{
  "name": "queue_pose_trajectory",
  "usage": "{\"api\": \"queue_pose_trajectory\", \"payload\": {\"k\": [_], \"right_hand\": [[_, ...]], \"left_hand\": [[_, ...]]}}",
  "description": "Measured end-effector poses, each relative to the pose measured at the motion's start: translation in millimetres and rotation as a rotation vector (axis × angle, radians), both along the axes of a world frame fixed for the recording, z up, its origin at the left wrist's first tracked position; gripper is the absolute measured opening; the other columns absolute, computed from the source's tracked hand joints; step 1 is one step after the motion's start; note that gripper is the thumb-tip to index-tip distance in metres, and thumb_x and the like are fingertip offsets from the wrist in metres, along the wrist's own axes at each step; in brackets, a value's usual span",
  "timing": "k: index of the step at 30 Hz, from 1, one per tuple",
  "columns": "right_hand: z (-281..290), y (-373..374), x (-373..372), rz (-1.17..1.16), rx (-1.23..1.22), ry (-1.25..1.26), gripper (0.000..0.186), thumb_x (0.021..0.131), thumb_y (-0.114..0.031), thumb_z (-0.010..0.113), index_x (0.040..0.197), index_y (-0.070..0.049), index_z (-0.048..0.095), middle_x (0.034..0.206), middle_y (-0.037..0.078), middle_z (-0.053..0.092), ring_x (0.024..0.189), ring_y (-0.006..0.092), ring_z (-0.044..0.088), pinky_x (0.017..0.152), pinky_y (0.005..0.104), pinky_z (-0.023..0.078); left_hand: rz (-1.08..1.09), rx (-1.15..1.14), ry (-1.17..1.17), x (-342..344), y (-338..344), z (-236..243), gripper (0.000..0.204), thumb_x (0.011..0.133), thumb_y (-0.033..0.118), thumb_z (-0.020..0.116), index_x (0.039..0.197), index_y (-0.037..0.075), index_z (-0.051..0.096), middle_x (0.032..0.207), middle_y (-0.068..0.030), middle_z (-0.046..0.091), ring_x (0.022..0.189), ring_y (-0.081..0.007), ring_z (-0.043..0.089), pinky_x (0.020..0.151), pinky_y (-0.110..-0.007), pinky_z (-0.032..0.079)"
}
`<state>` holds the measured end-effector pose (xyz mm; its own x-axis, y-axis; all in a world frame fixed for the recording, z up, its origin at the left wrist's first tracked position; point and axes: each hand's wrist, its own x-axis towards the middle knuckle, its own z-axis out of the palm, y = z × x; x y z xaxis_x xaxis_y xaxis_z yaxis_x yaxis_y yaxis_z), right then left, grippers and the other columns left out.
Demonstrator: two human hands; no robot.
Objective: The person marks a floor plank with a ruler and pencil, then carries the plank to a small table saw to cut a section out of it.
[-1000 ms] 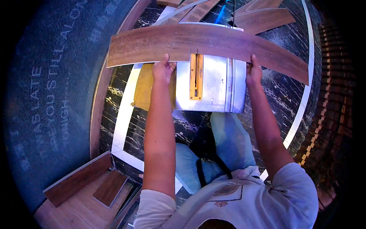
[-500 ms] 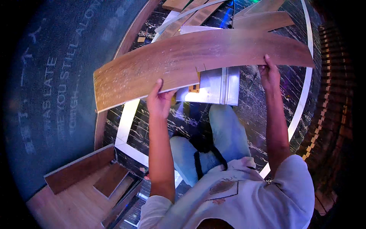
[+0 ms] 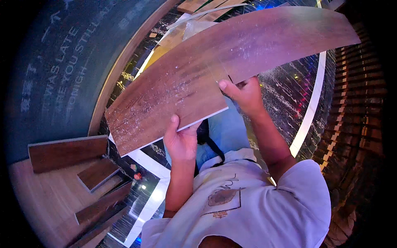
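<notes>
A long brown wood-look plank (image 3: 178,78) with white dust on its face is held up in front of me, slanting from lower left to upper right. Its near edge has a step where the left part is wider, with thin lines drawn across the face there. My left hand (image 3: 182,142) grips the pale near edge of the wide part, thumb on top. My right hand (image 3: 247,94) is closed on the plank at the step, its thumb on the face beside a small dark slit. The other fingers of both hands are mostly hidden underneath.
Dark wood-look offcuts (image 3: 68,153) stand and lie at the lower left, near a small red object (image 3: 137,176). A dark chalkboard-like wall (image 3: 53,91) rises on the left. More boards (image 3: 194,5) lie beyond the plank. White strips (image 3: 308,120) cross the black veined floor (image 3: 285,91).
My right hand has moved left from the plank's right part to the step. The plank has come nearer and tilted, its left end lower and right end higher. My view has shifted.
</notes>
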<state>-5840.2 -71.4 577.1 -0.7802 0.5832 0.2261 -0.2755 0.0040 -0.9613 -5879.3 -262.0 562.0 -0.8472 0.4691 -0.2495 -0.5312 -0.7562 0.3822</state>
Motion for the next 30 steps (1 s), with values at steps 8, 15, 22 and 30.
{"api": "queue_pose_trajectory", "payload": {"k": [8,15,22,30], "right_hand": [[14.7,-27.4,68.7,0.156,0.219,-0.282,0.037,0.082,-0.021,0.072,0.11,0.001,0.062,0.102,0.007,0.064,0.093,0.0155,0.058,0.083,0.0319,0.048],[-3.3,-41.8,108.6,0.162,0.233,-0.24,0.037,0.085,-0.023,0.069,0.112,0.001,0.062,0.104,0.008,0.064,0.095,0.0156,0.057,0.085,0.0329,0.047],[-0.9,-27.3,118.5,0.238,0.13,-0.381,0.044,0.085,-0.022,0.069,0.121,0.002,0.056,0.112,0.009,0.061,0.101,0.0171,0.056,0.089,0.0317,0.046],[-42.0,143.3,128.7,-0.236,-0.64,0.353,0.05,0.091,-0.034,0.062,0.128,-0.003,0.049,0.129,0.01,0.052,0.123,0.0253,0.048,0.104,0.0441,0.042]], "left_hand": [[0.037,-0.038,-0.101,63.5,-44.9,3.6,0.04,0.095,0.012,0.051,0.132,-0.001,0.044,0.131,-0.0217,0.052,0.122,-0.0366,0.052,0.093,-0.055,0.053],[0.022,-0.083,-0.219,101.1,-57.4,-6.9,0.036,0.095,0.013,0.051,0.128,-0.001,0.047,0.129,-0.0207,0.054,0.118,-0.0372,0.055,0.094,-0.056,0.051],[0.033,-0.095,-0.21,101.8,-51.3,1.6,0.037,0.094,0.011,0.052,0.128,-0.001,0.047,0.129,-0.0205,0.054,0.12,-0.0367,0.054,0.097,-0.058,0.048],[-0.033,-0.252,-0.066,-6.1,-33.4,-30.2,0.042,0.092,0.006,0.052,0.132,-0.001,0.041,0.128,-0.0204,0.053,0.119,-0.0386,0.054,0.092,-0.058,0.051]]}}
